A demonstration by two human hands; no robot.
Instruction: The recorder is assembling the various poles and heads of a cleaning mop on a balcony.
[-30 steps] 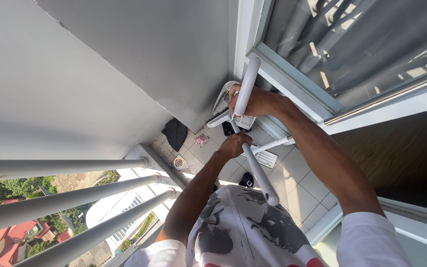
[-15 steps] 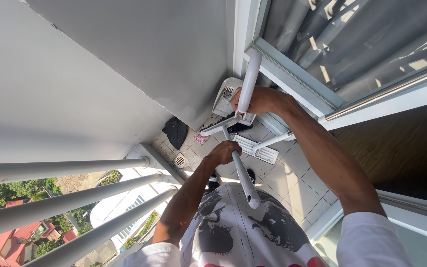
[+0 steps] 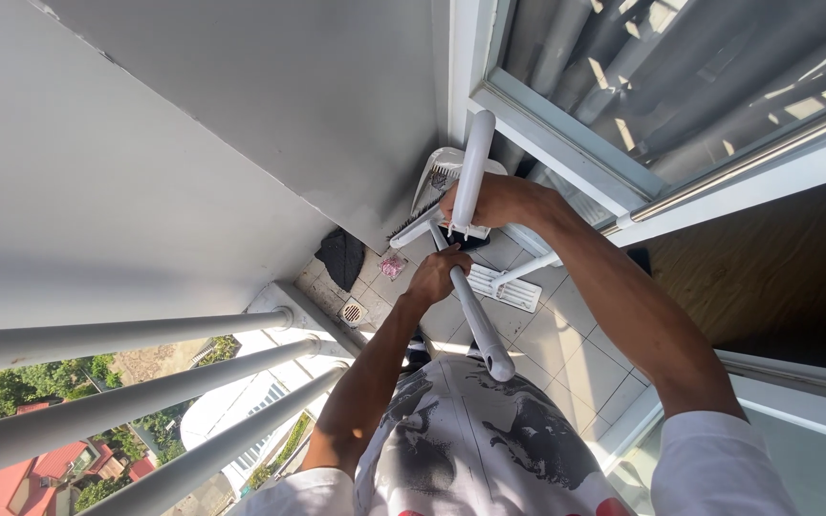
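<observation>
My right hand (image 3: 491,201) grips a white upright handle (image 3: 475,158) that leads down to a white dustpan (image 3: 440,174) standing in the corner by the wall. My left hand (image 3: 437,277) is closed around the white handle of a broom (image 3: 478,330); its rounded end points back at my shirt. The broom's dark bristles (image 3: 411,225) lie at the mouth of the dustpan. Both hands are close together above the tiled balcony floor (image 3: 566,349).
A dark cloth (image 3: 343,256), a small pink scrap (image 3: 392,266) and a round floor drain (image 3: 353,311) lie near the wall. A white slotted piece (image 3: 507,289) rests on the tiles. Railing bars (image 3: 145,334) run at left; a sliding glass door (image 3: 681,105) is at right.
The broom head has swung toward the corner and now meets the dustpan. My left hand has slid up the broom handle, closer to my right hand.
</observation>
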